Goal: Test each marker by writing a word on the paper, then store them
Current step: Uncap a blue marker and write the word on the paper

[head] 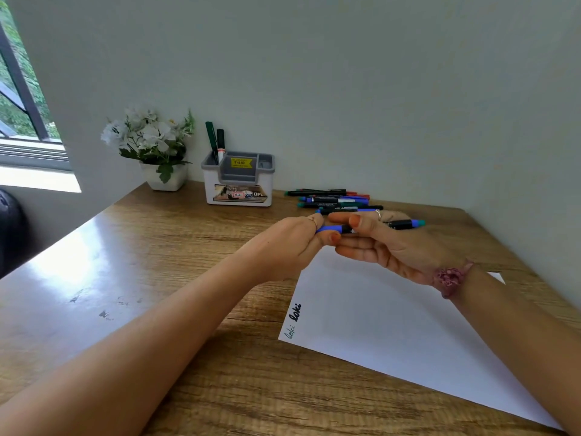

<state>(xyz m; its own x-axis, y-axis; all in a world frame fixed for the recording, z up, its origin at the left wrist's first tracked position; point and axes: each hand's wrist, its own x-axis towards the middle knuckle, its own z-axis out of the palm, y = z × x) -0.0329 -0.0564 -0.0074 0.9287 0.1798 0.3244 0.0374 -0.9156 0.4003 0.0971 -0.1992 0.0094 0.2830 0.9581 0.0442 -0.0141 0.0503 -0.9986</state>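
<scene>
On the desk (195,366), the sheet of paper (393,335) lies at the near right, with two written words (294,320) along its left edge. Behind it the person's left hand (283,243) and right hand (386,243) meet on one marker (333,229) above the paper's far edge, and a cluster of loose markers (333,201) lies beyond them toward the wall. Left of that cluster stands the desk organizer (238,180) with two markers (216,143) upright in its left compartment, and the flower pot (163,177) stands left of the organizer.

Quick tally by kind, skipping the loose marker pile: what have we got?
Markers standing in organiser: 2
Marker held by left hand and right hand: 1
Organiser: 1
Paper: 1
Flower pot: 1
Total: 6
</scene>
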